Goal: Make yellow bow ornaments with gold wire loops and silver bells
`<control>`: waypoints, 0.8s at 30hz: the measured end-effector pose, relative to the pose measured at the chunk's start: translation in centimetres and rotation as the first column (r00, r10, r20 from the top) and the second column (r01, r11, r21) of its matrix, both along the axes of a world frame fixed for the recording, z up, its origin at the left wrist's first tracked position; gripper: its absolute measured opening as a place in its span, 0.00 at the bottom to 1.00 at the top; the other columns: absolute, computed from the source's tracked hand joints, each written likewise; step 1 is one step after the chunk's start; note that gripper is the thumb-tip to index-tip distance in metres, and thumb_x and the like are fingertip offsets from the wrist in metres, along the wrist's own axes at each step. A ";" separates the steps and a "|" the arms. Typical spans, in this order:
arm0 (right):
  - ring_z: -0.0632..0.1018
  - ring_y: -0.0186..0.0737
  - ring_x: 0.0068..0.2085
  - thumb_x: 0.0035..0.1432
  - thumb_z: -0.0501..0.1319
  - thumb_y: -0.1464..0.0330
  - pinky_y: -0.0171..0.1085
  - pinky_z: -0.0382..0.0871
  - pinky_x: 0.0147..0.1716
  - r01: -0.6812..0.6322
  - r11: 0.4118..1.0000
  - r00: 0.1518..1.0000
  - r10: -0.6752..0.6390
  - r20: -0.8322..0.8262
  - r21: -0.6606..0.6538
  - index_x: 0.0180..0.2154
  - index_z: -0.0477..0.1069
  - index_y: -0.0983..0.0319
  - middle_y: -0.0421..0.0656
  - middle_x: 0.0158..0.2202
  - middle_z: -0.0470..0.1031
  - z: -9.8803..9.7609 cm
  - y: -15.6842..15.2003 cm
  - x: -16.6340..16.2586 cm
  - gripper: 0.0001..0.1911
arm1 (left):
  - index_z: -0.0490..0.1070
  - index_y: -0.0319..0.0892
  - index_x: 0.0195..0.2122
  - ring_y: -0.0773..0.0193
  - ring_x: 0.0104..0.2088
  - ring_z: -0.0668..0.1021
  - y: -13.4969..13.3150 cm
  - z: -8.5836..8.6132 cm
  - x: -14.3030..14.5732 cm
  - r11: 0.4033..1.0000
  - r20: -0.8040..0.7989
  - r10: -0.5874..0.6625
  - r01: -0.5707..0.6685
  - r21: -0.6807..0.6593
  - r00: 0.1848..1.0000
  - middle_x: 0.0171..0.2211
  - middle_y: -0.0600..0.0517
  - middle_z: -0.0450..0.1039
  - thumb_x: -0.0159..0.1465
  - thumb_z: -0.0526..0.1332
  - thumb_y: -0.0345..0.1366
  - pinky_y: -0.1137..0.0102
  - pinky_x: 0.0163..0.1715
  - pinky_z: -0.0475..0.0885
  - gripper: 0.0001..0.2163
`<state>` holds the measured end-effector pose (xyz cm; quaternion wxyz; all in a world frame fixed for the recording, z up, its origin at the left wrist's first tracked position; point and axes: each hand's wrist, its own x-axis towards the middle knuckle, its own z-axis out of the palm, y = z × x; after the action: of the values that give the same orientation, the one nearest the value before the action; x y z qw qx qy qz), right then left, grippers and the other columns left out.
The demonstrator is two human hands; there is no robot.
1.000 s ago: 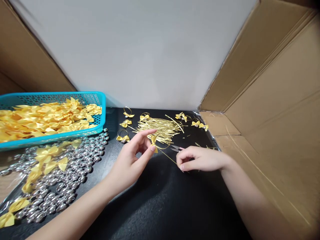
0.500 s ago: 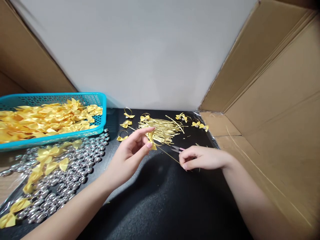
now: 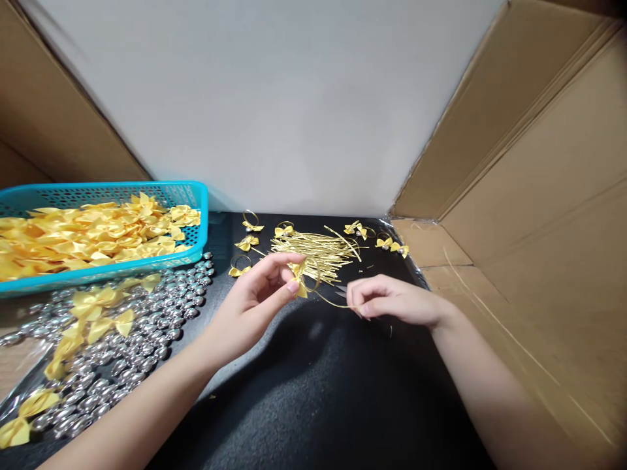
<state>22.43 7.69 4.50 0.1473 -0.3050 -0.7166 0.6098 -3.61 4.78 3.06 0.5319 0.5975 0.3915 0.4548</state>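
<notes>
My left hand (image 3: 255,303) pinches a small yellow ribbon bow (image 3: 296,273) between thumb and fingertips, just above the black mat (image 3: 313,391). A thin gold wire (image 3: 329,301) runs from the bow in a loop toward my right hand (image 3: 392,301), whose closed fingers pinch the wire's free end. Behind both hands lies a pile of cut gold wires (image 3: 316,251). A pair of small snips is mostly hidden behind my right hand.
A teal basket (image 3: 191,196) of yellow bows stands at the left. Silver beads (image 3: 127,352) and loose bows spread in front of it. Several finished bows with wire loops (image 3: 249,225) lie at the back. Cardboard walls (image 3: 539,170) close the right and left sides.
My right hand has lifted slightly and moved left toward the bow, bending the wire into a curve. My left hand has raised the bow a little.
</notes>
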 end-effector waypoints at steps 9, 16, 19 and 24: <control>0.73 0.42 0.45 0.53 0.59 0.70 0.42 0.63 0.48 -0.046 0.983 0.750 -0.084 -0.656 -0.179 0.21 0.66 0.63 0.47 0.50 0.74 0.1 -2.2 -2.3 0.10 | 0.76 0.51 0.48 0.67 0.32 0.76 0.5 -0.4 0.1 0.990 0.241 0.008 0.026 -0.138 0.970 0.28 0.57 0.69 0.63 0.64 0.33 0.72 0.38 0.72 0.13; 0.74 0.39 0.32 0.51 0.58 0.72 0.40 0.65 0.38 -0.072 0.975 0.772 -0.079 -0.631 -0.210 0.20 0.66 0.64 0.44 0.28 0.73 -1.1 -2.4 -3.3 0.09 | 0.80 0.45 0.41 0.70 0.29 0.79 0.5 0.6 0.5 0.956 0.450 0.049 0.088 -0.279 0.892 0.30 0.55 0.76 0.57 0.69 0.30 0.77 0.33 0.74 0.10; 0.72 0.37 0.30 0.51 0.59 0.72 0.39 0.65 0.35 -0.092 0.967 0.775 -0.078 -0.627 -0.235 0.20 0.65 0.64 0.42 0.26 0.69 -1.5 -2.4 -3.5 0.09 | 0.81 0.45 0.39 0.71 0.28 0.80 0.5 1.0 0.6 0.945 0.496 0.064 0.107 -0.308 0.866 0.29 0.56 0.77 0.55 0.69 0.29 0.80 0.31 0.74 0.11; 0.70 0.37 0.28 0.51 0.59 0.71 0.39 0.63 0.35 -0.096 0.967 0.816 -0.059 -0.575 -0.235 0.19 0.65 0.63 0.41 0.23 0.69 -1.9 -2.1 -3.3 0.10 | 0.82 0.44 0.40 0.71 0.28 0.79 0.2 1.4 0.5 0.942 0.518 0.053 0.130 -0.310 0.854 0.30 0.56 0.77 0.56 0.68 0.28 0.80 0.32 0.75 0.11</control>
<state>19.16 5.58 2.62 0.3116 -0.1148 -0.5572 0.7611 -3.14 4.99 4.42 0.7202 0.3616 0.2925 0.5149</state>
